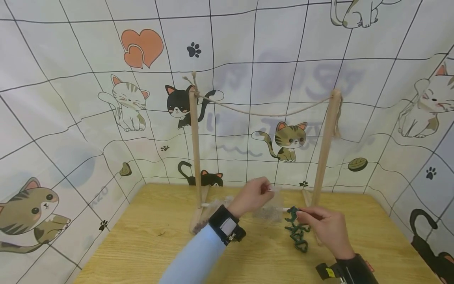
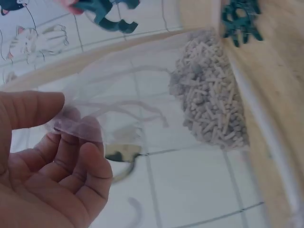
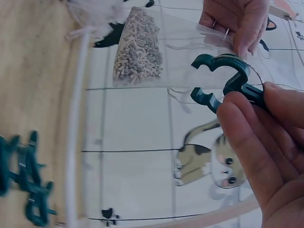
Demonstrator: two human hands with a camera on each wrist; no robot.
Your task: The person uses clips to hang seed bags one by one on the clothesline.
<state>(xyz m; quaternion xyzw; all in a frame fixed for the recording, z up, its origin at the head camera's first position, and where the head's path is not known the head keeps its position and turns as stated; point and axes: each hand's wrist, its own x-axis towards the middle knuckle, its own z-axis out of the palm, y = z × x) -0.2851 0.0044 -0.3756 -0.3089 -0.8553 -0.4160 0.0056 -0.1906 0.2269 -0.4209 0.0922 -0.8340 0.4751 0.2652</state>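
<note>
My left hand (image 1: 252, 197) grips the top edge of a clear plastic bag (image 2: 128, 95), its thumb and fingers curled round the film. Pale grey pellets (image 2: 209, 95) fill the bag's bottom. To the right, my right hand (image 1: 328, 227) pinches a green plastic plant clip (image 3: 232, 71) by its handle end; the clip's hooked jaws stand apart and point at the bag. Several more green clips (image 1: 299, 236) lie on the table below and left of that hand, seen also as a blurred cluster of clips (image 3: 28, 175) in the right wrist view.
Two upright wooden posts (image 1: 195, 146) (image 1: 325, 150) stand on the wooden table (image 1: 152, 236), with a sagging twine (image 1: 269, 114) tied between their tops. A white rod (image 3: 78, 123) runs low between them. Another clear bag (image 1: 214, 206) lies by the left post. A cat-print sheet hangs behind.
</note>
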